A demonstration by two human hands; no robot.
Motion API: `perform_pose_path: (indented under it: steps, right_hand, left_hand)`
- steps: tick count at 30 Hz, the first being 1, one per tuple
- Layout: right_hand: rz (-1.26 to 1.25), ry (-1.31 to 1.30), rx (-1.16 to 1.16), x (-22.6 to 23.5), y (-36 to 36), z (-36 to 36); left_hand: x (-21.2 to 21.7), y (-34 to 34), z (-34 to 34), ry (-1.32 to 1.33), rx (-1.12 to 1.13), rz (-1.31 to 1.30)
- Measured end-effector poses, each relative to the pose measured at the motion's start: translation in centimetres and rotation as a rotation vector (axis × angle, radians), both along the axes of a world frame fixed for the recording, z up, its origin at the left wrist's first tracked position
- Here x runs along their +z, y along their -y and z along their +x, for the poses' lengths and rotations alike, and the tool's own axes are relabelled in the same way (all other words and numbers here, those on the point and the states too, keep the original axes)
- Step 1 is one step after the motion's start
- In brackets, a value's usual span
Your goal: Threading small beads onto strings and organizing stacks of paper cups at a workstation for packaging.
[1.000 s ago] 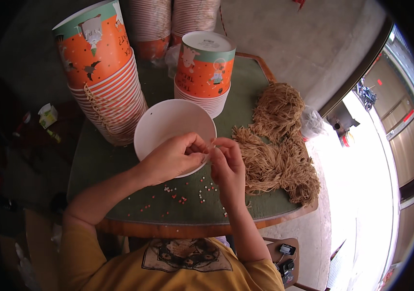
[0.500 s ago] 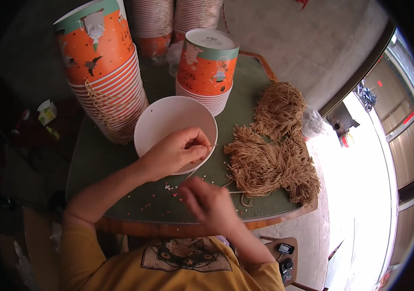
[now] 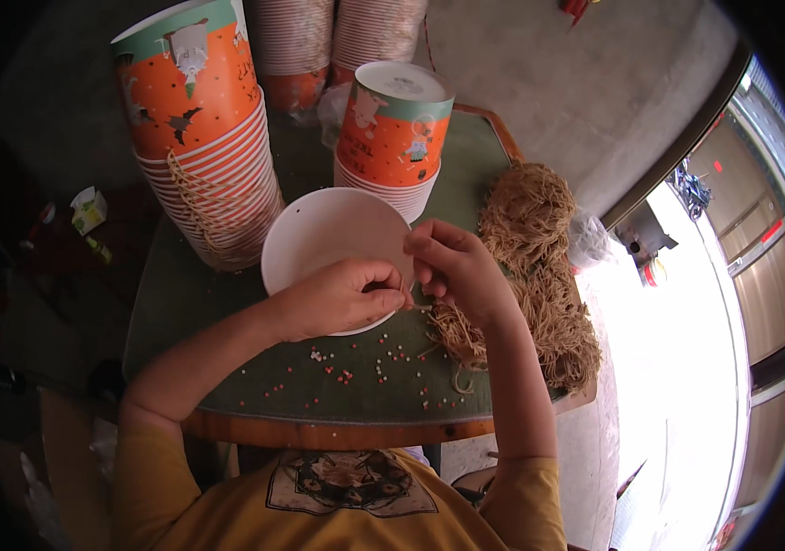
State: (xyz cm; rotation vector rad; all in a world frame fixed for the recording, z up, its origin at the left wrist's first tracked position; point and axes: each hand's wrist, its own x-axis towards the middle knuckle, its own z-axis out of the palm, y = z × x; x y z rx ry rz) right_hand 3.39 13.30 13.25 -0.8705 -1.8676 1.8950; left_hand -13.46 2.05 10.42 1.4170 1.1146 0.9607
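Note:
A white paper bucket (image 3: pixel 319 234) lies tipped with its open mouth toward me, and a small dark hole shows in its far wall. My left hand (image 3: pixel 351 296) reaches across the mouth; its thumb and forefinger pinch a thin tan cord at the bucket's right rim. Just above and to the right, my right hand (image 3: pixel 455 266) is closed in a pinch at the same rim. What its fingertips hold is too small to make out. A pile of tan cords (image 3: pixel 539 294) lies right beside that hand.
Two stacks of orange-and-green paper buckets, a tall left stack (image 3: pixel 195 101) and a shorter stack (image 3: pixel 392 138), stand behind. Small red and white beads (image 3: pixel 346 375) are scattered on the green tabletop (image 3: pixel 227 386). Wrapped bucket stacks (image 3: pixel 291 46) are farther back.
My right hand has risen from below the bucket to its right rim, beside my left hand. The left hand has shifted slightly down and right, still pinching at the rim.

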Motion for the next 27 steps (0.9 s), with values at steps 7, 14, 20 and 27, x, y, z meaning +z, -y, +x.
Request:
perform_pose_path:
  steps: [7,14,20,27]
  right_hand:
    - [0.001,-0.377,-0.21,-3.9,3.4,2.3]
    - [0.912,-0.094,-0.359,-5.1,5.9,2.1]
    - [0.995,-0.107,-0.407,-5.3,7.9,0.9]
    - [1.071,-0.134,-0.432,-5.8,7.9,0.4]
  left_hand:
    - [-0.9,-0.5,-0.1,0.078,0.067,-0.04]
    - [-0.3,-0.7,0.3,0.002,0.09,-0.078]
    - [0.6,-0.6,0.5,0.104,0.129,-0.157]
    - [1.4,-0.3,0.1,0.161,0.158,-0.258]
